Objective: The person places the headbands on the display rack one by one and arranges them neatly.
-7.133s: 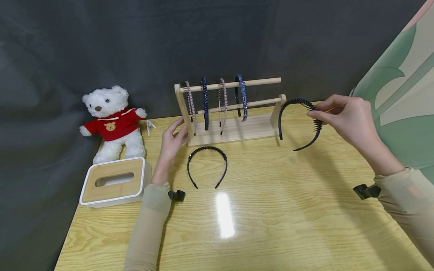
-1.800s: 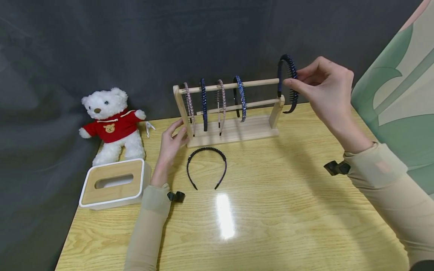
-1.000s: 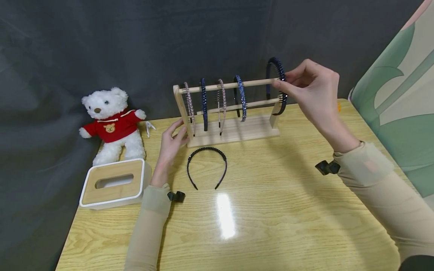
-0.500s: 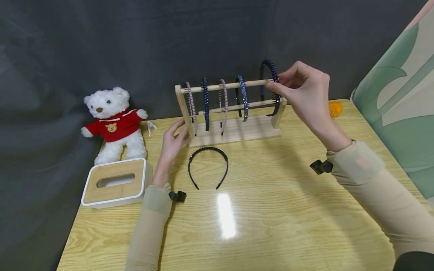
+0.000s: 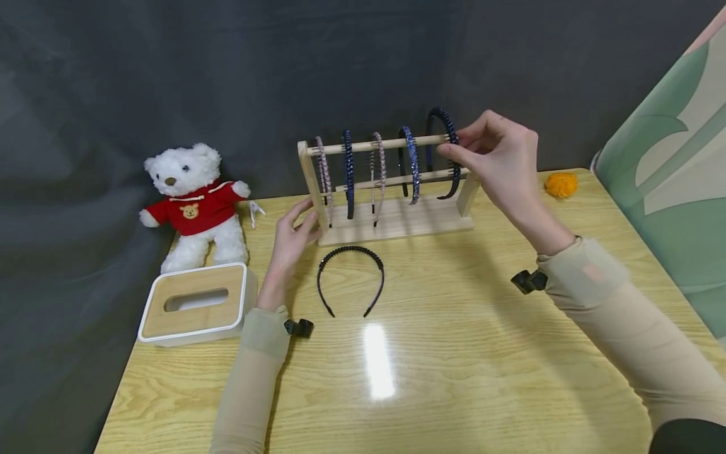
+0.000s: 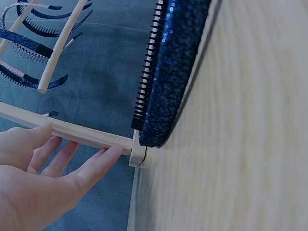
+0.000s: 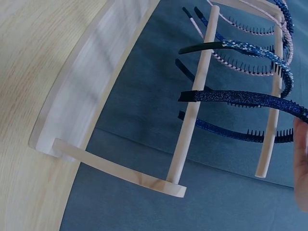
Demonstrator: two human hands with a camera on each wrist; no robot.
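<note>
In the head view my right hand [image 5: 501, 154] pinches a navy toothed headband [image 5: 452, 151] between thumb and fingers. That headband loops around the right end of the upper rod of a wooden headband rack [image 5: 391, 227], and in the right wrist view its arms lie either side of the rods. My left hand [image 6: 62, 173] rests its spread fingertips on the rack's left upright [image 6: 96, 134]. Pink headbands [image 5: 379, 183], a dark blue headband [image 5: 348, 180] and a glittery blue headband [image 5: 413, 167] hang spaced along the rods. Another dark headband [image 5: 351, 250] lies on the table before the rack.
On the left a white teddy bear [image 5: 198, 211] in a red top sits behind a tissue box [image 5: 153, 302]. A small white clip-like thing [image 5: 255, 213] lies beside the bear. An orange fluffy ball [image 5: 561, 185] rests at the back right. A dark curtain backs the table.
My right hand has carried the navy headband from the right of the rack onto the upper rod and slid it leftward. The orange ball has come into view. My left hand stays at the upright.
</note>
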